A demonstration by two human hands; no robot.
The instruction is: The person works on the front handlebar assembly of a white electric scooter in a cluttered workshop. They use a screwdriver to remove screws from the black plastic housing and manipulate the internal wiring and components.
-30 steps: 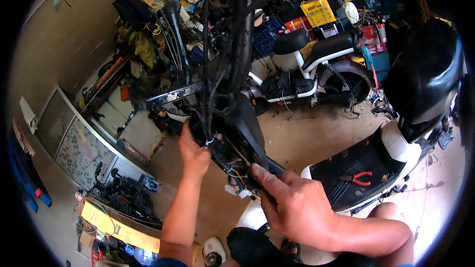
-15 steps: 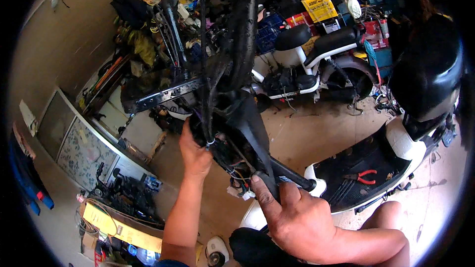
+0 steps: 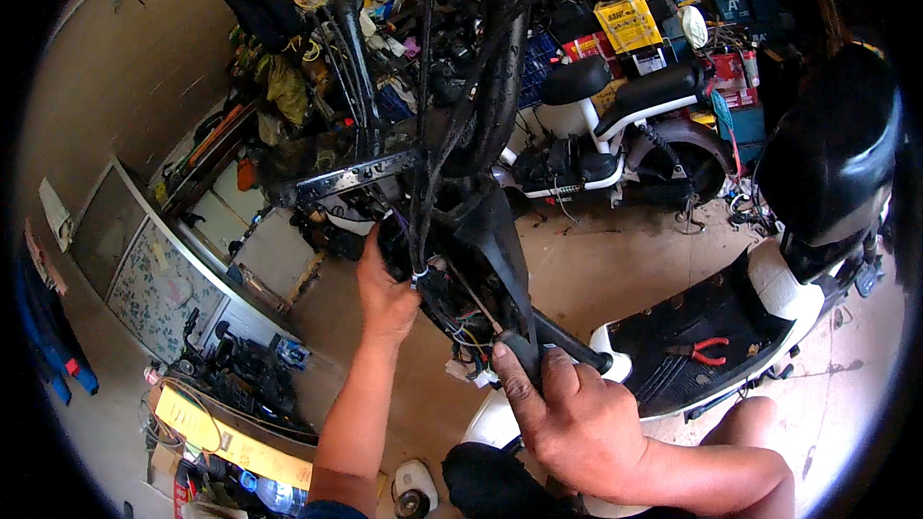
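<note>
In front of me stands the stripped front end of an electric scooter, its black front housing (image 3: pixel 502 240) opened and tilted. My left hand (image 3: pixel 386 296) is closed around the near left side of this housing, its fingertips hidden behind it. My right hand (image 3: pixel 582 418) grips the dark handle of a screwdriver (image 3: pixel 520 354). The screwdriver's thin shaft points up and left into the housing; its tip is hard to make out. Beside the shaft, a bundle of coloured wires (image 3: pixel 468 338) hangs out near white connectors. Black cables (image 3: pixel 420 202) run down from above, bound by a pale tie.
Red-handled pliers (image 3: pixel 707 351) lie on the scooter's black footboard (image 3: pixel 663 334) at right, near dark slender pieces. Another white scooter (image 3: pixel 601 149) is parked behind. Stacked batteries and heaped parts line the back. A glass-fronted cabinet (image 3: pixel 159 279) and a yellow-edged box (image 3: pixel 226 437) stand left.
The view has shifted slightly, so the scooter's front column appears a little farther right. Both hands keep their grips, and the screwdriver stays pointed into the housing.
</note>
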